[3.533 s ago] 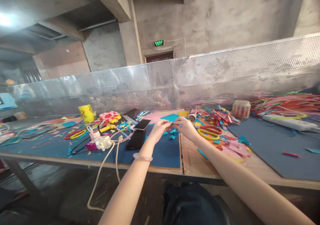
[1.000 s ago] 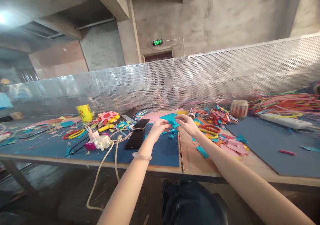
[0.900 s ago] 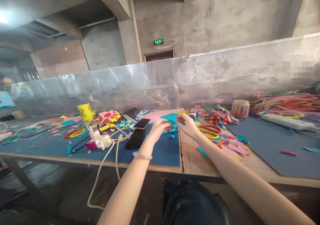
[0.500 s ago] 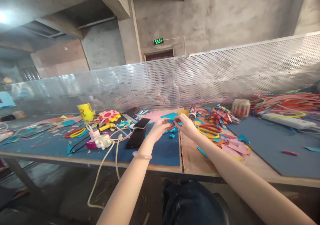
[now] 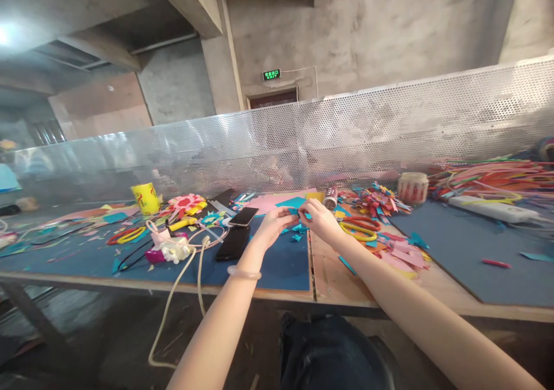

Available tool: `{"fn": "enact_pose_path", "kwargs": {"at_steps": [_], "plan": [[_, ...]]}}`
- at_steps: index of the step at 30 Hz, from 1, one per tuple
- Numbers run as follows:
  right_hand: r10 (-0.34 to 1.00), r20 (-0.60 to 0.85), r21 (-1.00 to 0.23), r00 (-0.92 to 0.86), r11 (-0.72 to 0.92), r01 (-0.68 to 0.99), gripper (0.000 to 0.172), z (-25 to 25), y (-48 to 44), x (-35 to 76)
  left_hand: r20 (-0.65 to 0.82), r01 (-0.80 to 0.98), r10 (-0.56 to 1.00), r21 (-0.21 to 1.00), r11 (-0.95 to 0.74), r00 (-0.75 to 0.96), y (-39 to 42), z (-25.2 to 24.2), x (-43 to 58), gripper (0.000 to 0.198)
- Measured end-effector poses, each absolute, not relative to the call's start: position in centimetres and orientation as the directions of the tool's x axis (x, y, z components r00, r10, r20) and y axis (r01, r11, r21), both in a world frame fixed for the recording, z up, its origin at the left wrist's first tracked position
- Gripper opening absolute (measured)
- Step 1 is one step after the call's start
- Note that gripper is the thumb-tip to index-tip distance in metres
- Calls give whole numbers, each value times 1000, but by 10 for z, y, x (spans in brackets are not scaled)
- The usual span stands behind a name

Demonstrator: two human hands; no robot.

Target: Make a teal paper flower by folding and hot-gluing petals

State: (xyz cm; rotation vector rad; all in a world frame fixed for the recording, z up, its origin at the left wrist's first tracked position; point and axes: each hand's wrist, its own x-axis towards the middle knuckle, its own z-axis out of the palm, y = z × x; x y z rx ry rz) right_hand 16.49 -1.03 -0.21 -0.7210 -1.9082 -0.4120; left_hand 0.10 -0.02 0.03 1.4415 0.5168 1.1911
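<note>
Both my hands meet above the middle of the table, pinching a small teal paper piece [image 5: 296, 211] between their fingertips. My left hand [image 5: 272, 227] grips it from the left and has a pale bangle [image 5: 244, 273] on its wrist. My right hand [image 5: 318, 220] grips it from the right. A larger teal paper sheet [image 5: 291, 202] lies flat just behind the hands. Small teal scraps [image 5: 296, 235] lie on the blue mat under them.
Two phones [image 5: 234, 242] lie left of my hands, beside a white cable [image 5: 173, 297] and a yellow cup [image 5: 145, 197]. Yellow-handled scissors [image 5: 357, 231] and paper scraps [image 5: 402, 256] lie to the right. A perforated metal screen [image 5: 389, 130] closes the table's far side.
My hands had drawn apart about a second ago; now they are back together on the small teal piece. The view has shifted slightly.
</note>
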Motion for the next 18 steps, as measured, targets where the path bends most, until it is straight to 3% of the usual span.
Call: {"fn": "enact_pose_path", "kwargs": {"at_steps": [8, 18], "plan": [[306, 911, -41, -277, 735, 677, 9, -6, -7, 162, 382, -299, 837, 913, -277, 391, -3, 2, 3, 22], [321, 892, -23, -319, 736, 677, 16, -5, -7, 163, 388, -274, 846, 914, -300, 365, -2, 2, 3, 23]]}}
